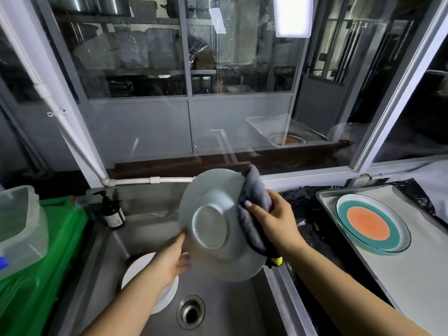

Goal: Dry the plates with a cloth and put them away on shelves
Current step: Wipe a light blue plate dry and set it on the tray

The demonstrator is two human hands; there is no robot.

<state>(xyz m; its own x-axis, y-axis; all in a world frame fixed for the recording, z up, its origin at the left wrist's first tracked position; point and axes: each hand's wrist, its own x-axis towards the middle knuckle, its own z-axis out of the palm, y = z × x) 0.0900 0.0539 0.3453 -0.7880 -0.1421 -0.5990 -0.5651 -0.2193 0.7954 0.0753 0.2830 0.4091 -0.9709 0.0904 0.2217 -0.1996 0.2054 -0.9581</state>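
Drying step in progress: pale blue-grey plate [219,221] held tilted over the steel sink [101,258], underside and foot ring facing the camera. Left hand [169,260] grips the plate's lower left rim, thumb on the near face, other fingers hidden behind it. Right hand [276,221] has its fingers curled tight round a bunched grey cloth [254,202], pressing it on the plate's right rim; a black-and-yellow edge of the cloth hangs below the wrist. To do this well, judgement: turn the plate with the left hand while the cloth runs round the rim, work into the foot ring where water likely collects, then flip and do the face, keeping it above the basin in case it slips. Containers: sink holds a stack of white plates [143,270] at lower left beside the drain [190,311], apparently still to dry. Metal tray [324,195] on the right carries a sheet of white liner and one plate with an orange centre and teal ring [368,224]. Amber pump bottle [112,212] stands on the sink's back edge; clear plastic tub [21,229] sits on green plastic at left, contents unclear. No shelves visible.
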